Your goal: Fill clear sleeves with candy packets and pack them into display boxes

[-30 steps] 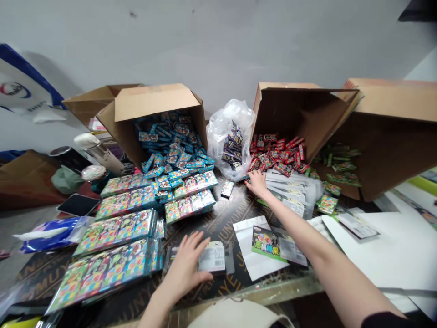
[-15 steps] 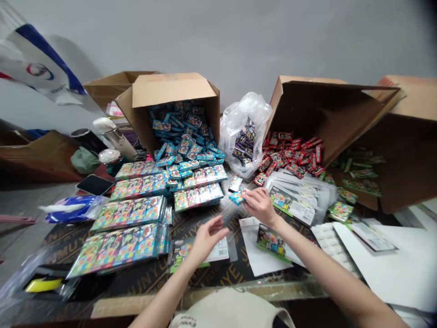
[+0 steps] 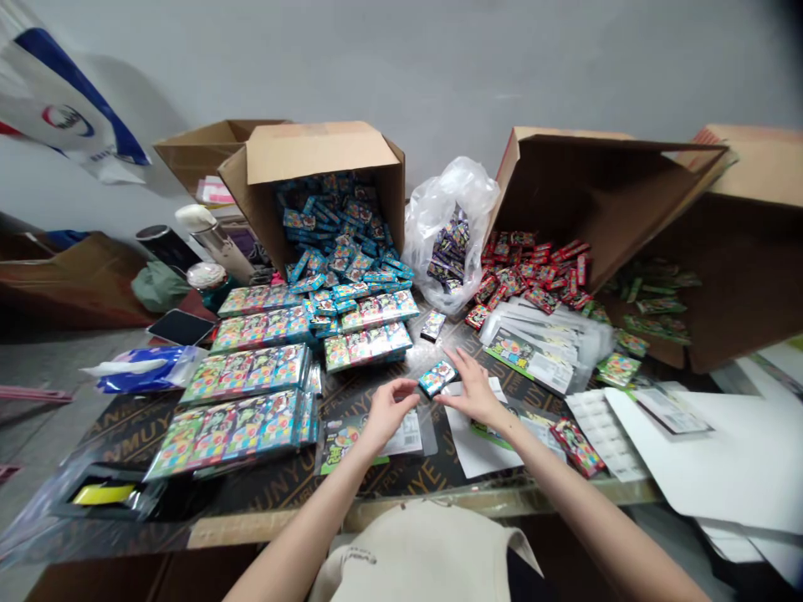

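Note:
A small blue printed box (image 3: 437,378) lies between my two hands, near the middle of the table. My right hand (image 3: 473,389) is at its right end, fingers spread around that end without a visible grip. On the other side, my left hand (image 3: 390,411) has its thumb and fingertips a little apart, close to the box's left end. Below the left hand is a printed card in clear plastic (image 3: 342,443). Another printed card on white sheets (image 3: 480,451) is partly hidden under my right forearm. A small dark purple box (image 3: 432,325) lies just beyond the blue one.
Cartons hold blue boxes (image 3: 342,242), red boxes (image 3: 524,267) and green boxes (image 3: 658,305). A clear bag (image 3: 427,251) of purple boxes stands between. Stacked four-box packs (image 3: 232,431) are at left. Plastic sleeves with cards (image 3: 533,359) and white sheets (image 3: 683,451) lie at right.
My right hand has let go of the blue box and spread its fingers. The box now lies lower and nearer my left hand. The whole view has shifted slightly.

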Demonstrator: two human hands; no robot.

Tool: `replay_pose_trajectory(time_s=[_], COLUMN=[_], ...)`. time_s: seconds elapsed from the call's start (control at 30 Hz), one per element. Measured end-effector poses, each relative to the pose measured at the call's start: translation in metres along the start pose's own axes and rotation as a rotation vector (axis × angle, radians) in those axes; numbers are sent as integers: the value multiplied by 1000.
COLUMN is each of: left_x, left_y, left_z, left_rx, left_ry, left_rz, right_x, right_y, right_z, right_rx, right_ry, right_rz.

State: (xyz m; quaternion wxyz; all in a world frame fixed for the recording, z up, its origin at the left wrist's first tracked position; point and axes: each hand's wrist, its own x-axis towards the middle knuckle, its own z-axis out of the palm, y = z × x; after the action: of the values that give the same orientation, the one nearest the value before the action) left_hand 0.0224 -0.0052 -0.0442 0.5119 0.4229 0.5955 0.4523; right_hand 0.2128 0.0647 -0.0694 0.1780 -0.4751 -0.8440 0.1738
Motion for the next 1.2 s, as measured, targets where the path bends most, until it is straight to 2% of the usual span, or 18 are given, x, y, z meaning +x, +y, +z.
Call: replay_pose_trajectory(time_s=[0.1, 0.2, 0.27, 0.33, 0.4, 0.47, 0.57, 0.63, 0.7, 0.83, 0.93, 1.07, 1.2], left_x=[-2, -3, -3, -3, -5, -7, -10, -13, -17, -28, -35, -38, -40], left_y=[-6, -7, -6, -5, -4, -4, -4, -3, -3, -12, -25, -35, -25], left_z=[2, 1, -2, -7, -10, -11, -9, -10, -16, -39, -50, -49, -45], left_rx=[37, 52, 43, -27, -159, -285, -329, -247, -65, 580, 940, 1037, 996], left_ry=[-16, -5, 54, 95, 44, -27, -41, -89, -139, -258, -333, -257, -236], left_rz=[17, 36, 48, -5, -123, -218, -227, -206, -124, 243, 337, 395, 458], right_x=[10, 16, 16, 11, 4, -5, -15, -21, -25, -33, -39, -45, -45], right_y=[1, -12, -26, -40, -51, -58, -62, -60, -54, -37, -27, -24, -26], right_z=[8, 10, 5, -3, -12, -19, -23, -23, -22, -19, -14, -8, -9], right_rx=[-104, -123, -30, 128, 279, 379, 450, 452, 419, 304, 226, 199, 273], right_ry=[-17, -7, -3, -48, -116, -125, -62, -55, -51, -12, -30, -106, -166], right_rz=[41, 6, -77, -207, -317, -339, -290, -295, -316, -288, -283, -307, -331])
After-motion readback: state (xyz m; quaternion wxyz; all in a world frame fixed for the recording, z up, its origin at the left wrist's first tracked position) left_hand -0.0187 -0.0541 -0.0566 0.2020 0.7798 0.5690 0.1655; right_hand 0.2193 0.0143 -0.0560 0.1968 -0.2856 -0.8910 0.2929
